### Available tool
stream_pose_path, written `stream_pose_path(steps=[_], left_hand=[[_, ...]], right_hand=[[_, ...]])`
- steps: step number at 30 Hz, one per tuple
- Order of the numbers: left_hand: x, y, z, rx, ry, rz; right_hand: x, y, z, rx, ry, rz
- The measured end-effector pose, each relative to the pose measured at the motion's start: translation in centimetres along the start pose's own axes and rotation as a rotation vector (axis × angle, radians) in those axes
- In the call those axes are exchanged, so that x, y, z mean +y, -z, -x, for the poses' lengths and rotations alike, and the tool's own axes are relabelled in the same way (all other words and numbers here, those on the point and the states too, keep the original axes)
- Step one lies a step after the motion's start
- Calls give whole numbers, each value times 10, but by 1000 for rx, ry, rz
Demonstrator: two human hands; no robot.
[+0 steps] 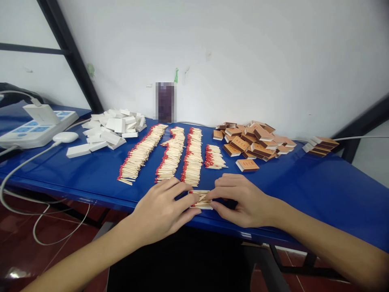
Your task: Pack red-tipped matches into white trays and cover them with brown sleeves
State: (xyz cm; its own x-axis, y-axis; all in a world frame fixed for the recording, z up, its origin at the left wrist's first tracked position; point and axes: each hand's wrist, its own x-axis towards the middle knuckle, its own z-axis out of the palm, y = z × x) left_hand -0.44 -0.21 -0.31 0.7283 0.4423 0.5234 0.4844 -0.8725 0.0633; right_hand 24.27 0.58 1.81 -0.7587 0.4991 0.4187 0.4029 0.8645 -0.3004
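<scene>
A small white matchbox tray [208, 207] filled with red-tipped matches [203, 198] lies near the front edge of the blue table. My left hand [165, 209] grips its left end, thumb along the near side and fingertips over the matches. At the right end, my right hand [244, 200] has its thumb and fingers curled around the tray, the fingertips touching the match ends. Just behind the hands lie three long rows of matches [192, 158] and one short row [215, 156], red heads to the left.
White empty trays [111, 127] are heaped at the back left, orange-brown matchbox sleeves [253, 140] at the back right. Farther right is a small stack of matchboxes [322, 145]. A power strip [39, 127] with white cables [27, 158] occupies the left end; a blurred upright object [165, 103] leans on the wall.
</scene>
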Motion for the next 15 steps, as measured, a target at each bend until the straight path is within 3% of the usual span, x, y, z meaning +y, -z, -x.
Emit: stream_pose_path(steps=[8,15], left_hand=[[-1,0,1,-29,-18,-20],[1,1,1,-31,-3,-17]], right_hand=[[1,-1,0,61,-9,10],[0,-1,1,2,12,-13]])
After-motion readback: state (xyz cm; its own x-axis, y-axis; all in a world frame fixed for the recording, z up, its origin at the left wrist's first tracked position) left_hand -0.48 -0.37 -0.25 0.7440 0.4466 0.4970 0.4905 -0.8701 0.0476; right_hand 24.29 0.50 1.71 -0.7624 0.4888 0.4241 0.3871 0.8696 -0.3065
